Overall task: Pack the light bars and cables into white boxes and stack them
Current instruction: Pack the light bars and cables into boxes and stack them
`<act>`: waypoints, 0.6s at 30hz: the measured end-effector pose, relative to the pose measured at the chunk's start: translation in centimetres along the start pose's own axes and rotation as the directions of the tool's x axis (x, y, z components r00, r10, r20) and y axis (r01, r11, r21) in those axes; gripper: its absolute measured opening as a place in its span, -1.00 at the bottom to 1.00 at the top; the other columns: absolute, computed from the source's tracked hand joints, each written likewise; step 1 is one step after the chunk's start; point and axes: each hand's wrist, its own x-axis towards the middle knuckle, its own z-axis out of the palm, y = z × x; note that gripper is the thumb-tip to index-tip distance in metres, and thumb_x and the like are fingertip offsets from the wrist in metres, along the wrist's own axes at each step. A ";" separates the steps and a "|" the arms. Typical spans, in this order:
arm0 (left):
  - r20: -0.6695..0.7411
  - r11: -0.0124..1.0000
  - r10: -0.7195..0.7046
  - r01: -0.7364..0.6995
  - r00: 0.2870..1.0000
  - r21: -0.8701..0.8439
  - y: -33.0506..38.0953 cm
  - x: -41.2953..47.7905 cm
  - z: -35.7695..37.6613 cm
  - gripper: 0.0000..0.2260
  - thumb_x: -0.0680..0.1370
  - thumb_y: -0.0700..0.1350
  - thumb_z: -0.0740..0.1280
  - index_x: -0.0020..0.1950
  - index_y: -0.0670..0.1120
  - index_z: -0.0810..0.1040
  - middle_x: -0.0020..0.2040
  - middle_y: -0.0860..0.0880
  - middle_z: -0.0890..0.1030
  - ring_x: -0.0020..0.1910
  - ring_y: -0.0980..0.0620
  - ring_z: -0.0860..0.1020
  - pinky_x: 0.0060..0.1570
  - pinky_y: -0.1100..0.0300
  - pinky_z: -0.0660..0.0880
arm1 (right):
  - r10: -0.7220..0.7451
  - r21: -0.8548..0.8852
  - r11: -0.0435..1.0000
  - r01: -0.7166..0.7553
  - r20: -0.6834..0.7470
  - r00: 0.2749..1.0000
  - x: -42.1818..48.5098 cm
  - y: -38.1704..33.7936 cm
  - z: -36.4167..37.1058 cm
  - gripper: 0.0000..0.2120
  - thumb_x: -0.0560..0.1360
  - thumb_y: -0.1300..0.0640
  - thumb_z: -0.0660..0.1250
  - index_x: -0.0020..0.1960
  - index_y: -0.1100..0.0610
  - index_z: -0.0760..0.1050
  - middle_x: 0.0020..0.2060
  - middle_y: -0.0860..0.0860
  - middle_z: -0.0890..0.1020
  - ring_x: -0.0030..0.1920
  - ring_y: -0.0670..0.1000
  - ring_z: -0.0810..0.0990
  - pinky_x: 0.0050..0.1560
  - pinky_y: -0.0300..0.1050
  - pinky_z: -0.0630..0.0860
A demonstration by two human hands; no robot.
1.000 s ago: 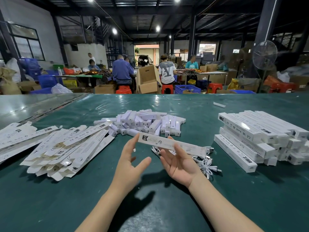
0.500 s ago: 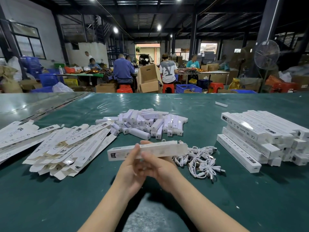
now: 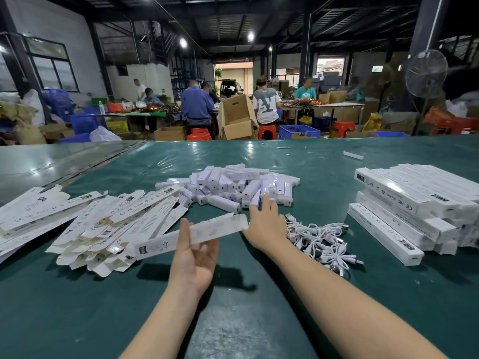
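My left hand (image 3: 194, 257) is palm up and holds a long white box (image 3: 215, 230) between thumb and fingers; the box's right end flap is open. My right hand (image 3: 267, 224) reaches forward with fingers extended, and its fingertips touch the near edge of the heap of white light bars (image 3: 228, 182). A tangle of white cables (image 3: 321, 239) lies just right of that hand. Packed white boxes (image 3: 414, 203) are stacked at the right.
Flat unfolded white boxes (image 3: 103, 224) are fanned out on the left of the green table (image 3: 233, 320). A single small white piece (image 3: 353, 154) lies far back. People work at tables beyond the far edge.
Both hands held the box together before. Now my right hand has let go and moved forward to the light bars. The left hand keeps the box, tilted up to the right.
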 end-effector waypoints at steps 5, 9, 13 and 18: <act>0.032 0.999 -0.023 0.022 0.999 0.049 -0.4 0.1 0.0 -0.95 0.53 -0.18 0.30 -0.13 -0.09 0.47 -0.22 -0.03 0.62 -0.25 0.08 0.51 -0.41 0.34 0.55 | -0.042 -0.118 0.991 0.059 0.142 0.989 1.1 1.0 0.3 -0.45 0.55 -0.16 0.05 0.48 0.01 0.07 0.51 0.12 -0.12 0.47 0.21 0.03 0.32 0.13 0.20; 0.029 0.996 -0.009 0.006 1.000 0.093 -0.6 0.3 0.1 -0.90 0.55 -0.15 0.28 0.05 -0.06 0.46 -0.25 0.01 0.68 -0.16 0.08 0.53 -0.47 0.37 0.50 | -0.006 -0.167 0.985 0.048 0.243 0.970 1.8 0.8 0.1 -0.40 0.55 -0.16 0.05 0.51 -0.08 -0.07 0.46 0.13 0.15 0.40 0.23 0.20 0.33 0.21 0.17; 0.026 0.984 -0.001 -0.003 1.000 0.180 -0.8 0.3 0.0 -0.92 0.55 -0.10 0.28 -0.09 -0.08 0.51 -0.22 0.05 0.67 -0.25 0.13 0.50 -0.52 0.41 0.41 | 0.073 -0.190 0.981 -0.038 0.180 0.981 2.0 0.1 0.6 -0.48 0.55 -0.17 0.01 0.43 0.03 0.18 0.37 0.11 0.31 0.34 0.21 0.28 0.28 0.22 0.20; -0.010 0.980 0.041 -0.039 0.999 0.194 -0.5 0.4 0.3 -0.85 0.51 -0.03 0.32 -0.14 -0.11 0.50 -0.38 0.05 0.63 -0.60 0.20 0.40 -0.65 0.42 0.23 | 0.047 -0.031 0.998 -0.051 -0.126 0.991 0.6 0.0 1.0 -0.59 0.54 -0.12 0.06 0.29 0.05 0.38 0.30 0.03 0.39 0.28 0.11 0.34 0.29 0.16 0.19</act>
